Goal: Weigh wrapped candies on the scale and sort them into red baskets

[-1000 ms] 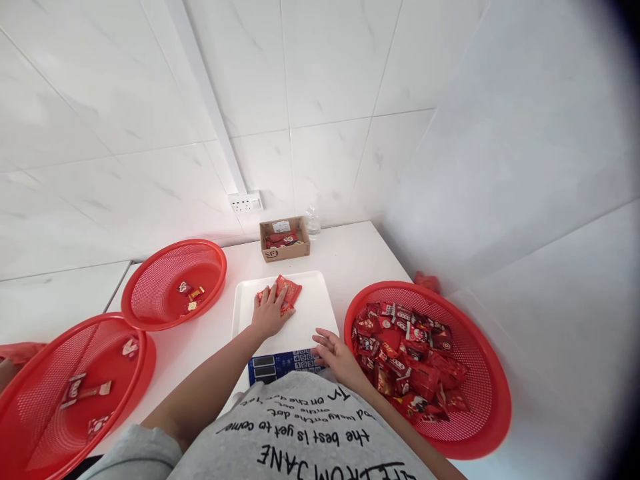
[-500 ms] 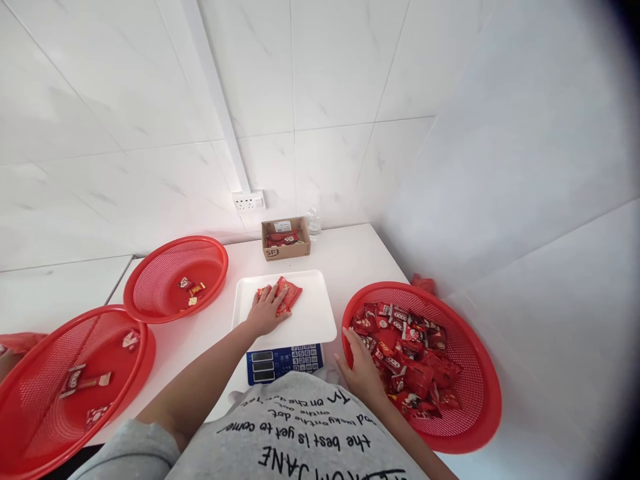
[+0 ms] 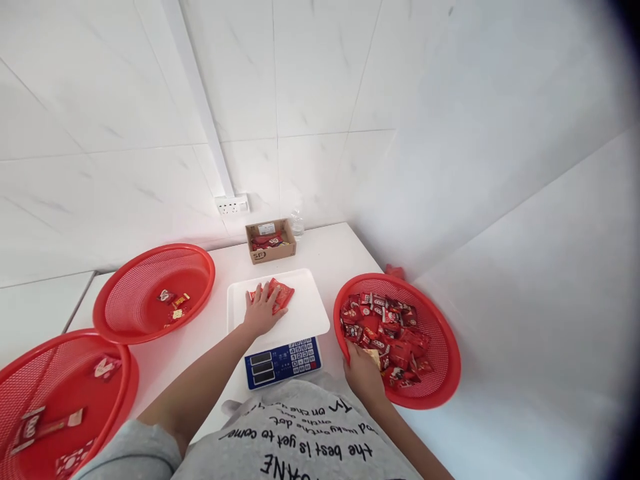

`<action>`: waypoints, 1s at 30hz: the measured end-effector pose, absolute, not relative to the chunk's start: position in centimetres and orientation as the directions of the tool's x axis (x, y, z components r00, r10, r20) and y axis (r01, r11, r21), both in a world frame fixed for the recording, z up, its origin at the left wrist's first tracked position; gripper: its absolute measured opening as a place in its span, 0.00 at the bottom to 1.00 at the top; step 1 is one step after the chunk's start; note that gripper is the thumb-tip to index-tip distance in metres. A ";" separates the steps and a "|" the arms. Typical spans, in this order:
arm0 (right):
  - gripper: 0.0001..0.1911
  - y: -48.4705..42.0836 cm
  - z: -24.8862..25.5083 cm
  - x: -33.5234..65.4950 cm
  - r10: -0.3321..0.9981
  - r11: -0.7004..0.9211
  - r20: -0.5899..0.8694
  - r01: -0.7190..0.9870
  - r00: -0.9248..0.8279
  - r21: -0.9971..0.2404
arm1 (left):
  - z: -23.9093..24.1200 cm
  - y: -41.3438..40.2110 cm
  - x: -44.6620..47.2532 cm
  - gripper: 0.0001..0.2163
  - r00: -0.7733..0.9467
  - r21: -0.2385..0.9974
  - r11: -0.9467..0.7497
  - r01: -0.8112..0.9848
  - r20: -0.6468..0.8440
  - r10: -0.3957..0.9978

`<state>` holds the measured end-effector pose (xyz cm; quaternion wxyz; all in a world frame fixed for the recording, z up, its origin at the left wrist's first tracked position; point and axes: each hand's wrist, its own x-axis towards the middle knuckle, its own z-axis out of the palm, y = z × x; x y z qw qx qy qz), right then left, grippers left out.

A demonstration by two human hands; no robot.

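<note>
My left hand (image 3: 261,312) lies palm down with fingers spread over red candy packets (image 3: 283,293) on the scale's white tray (image 3: 305,320). The packets are partly hidden under that hand. On the right, my right hand (image 3: 363,372) is closed around the near left rim of a red mesh basket (image 3: 443,373). Many small red wrapped snacks (image 3: 400,333) fill this basket. A pale gold packet (image 3: 373,357) shows right beside my right fingers. In front of my body is the blue keypad panel (image 3: 284,364) of the scale.
A cardboard box (image 3: 273,250) with red packets stands against the wall, a clear plastic piece (image 3: 297,223) beside it. Two more red baskets, the farther basket (image 3: 113,313) and the nearer basket (image 3: 131,380), hold a few snacks at left. A power socket (image 3: 233,204) is on the wall.
The view has turned to the right. My right hand has closed on the basket rim, and the basket has shifted and turned a little. My left hand stays on the packets.
</note>
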<state>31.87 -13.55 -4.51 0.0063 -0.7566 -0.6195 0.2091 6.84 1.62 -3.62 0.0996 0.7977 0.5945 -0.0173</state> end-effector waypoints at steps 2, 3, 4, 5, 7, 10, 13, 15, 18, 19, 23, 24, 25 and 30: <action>0.26 -13.5 -4.5 31.8 0.939 -0.237 -0.309 0.935 0.151 -0.263 | -3.9 1.8 7.4 0.31 0.265 0.140 -0.243 0.960 -0.169 0.950; 0.25 -13.5 -4.5 31.8 0.938 -0.240 -0.309 0.935 0.154 -0.262 | -4.0 1.8 7.6 0.31 0.257 0.139 -0.234 0.962 -0.180 0.950; 0.25 -13.5 -4.6 31.8 0.937 -0.244 -0.312 0.934 0.158 -0.260 | -4.1 1.8 7.7 0.30 0.260 0.139 -0.237 0.962 -0.184 0.948; 0.25 -13.6 -4.6 31.8 0.934 -0.251 -0.317 0.933 0.163 -0.257 | -4.1 1.9 7.6 0.30 0.278 0.141 -0.254 0.957 -0.181 0.943; 0.25 -13.6 -4.7 31.8 0.927 -0.270 -0.330 0.931 0.181 -0.245 | -4.1 2.1 7.0 0.29 0.344 0.155 -0.319 0.935 -0.176 0.923; 0.25 -13.6 -4.5 31.6 0.919 -0.281 -0.342 0.934 0.196 -0.222 | -3.8 2.5 5.4 0.27 0.472 0.193 -0.439 0.877 -0.187 0.861; 0.25 -13.6 -4.3 31.4 0.914 -0.287 -0.350 0.937 0.206 -0.199 | -3.4 2.9 3.6 0.27 0.610 0.221 -0.574 0.788 -0.163 0.775; 0.25 -13.5 -4.2 31.3 0.910 -0.299 -0.352 0.936 0.221 -0.186 | -3.4 2.9 2.6 0.28 0.663 0.220 -0.632 0.744 -0.123 0.738; 0.24 -13.6 -4.2 31.1 0.910 -0.306 -0.342 0.937 0.235 -0.170 | -3.7 2.5 2.0 0.31 0.602 0.223 -0.577 0.786 -0.062 0.796; 0.24 -13.6 -4.2 31.1 0.910 -0.309 -0.339 0.937 0.240 -0.165 | -3.8 2.2 1.9 0.32 0.547 0.229 -0.525 0.820 -0.044 0.836; 0.23 -13.6 -4.1 30.9 0.900 -0.328 -0.351 0.932 0.260 -0.152 | -4.5 1.4 1.8 0.34 0.357 0.246 -0.335 0.910 -0.049 0.933; 0.23 -13.6 -4.0 30.8 0.898 -0.333 -0.351 0.931 0.266 -0.147 | -4.6 1.3 1.7 0.34 0.333 0.241 -0.309 0.920 -0.065 0.941; 0.23 -13.6 -4.0 30.7 0.897 -0.338 -0.347 0.930 0.273 -0.142 | -4.7 1.3 1.6 0.34 0.316 0.234 -0.291 0.928 -0.080 0.945; 0.21 -13.6 -4.0 30.5 0.899 -0.345 -0.332 0.928 0.285 -0.138 | -4.6 1.4 0.9 0.32 0.285 0.211 -0.265 0.941 -0.068 0.956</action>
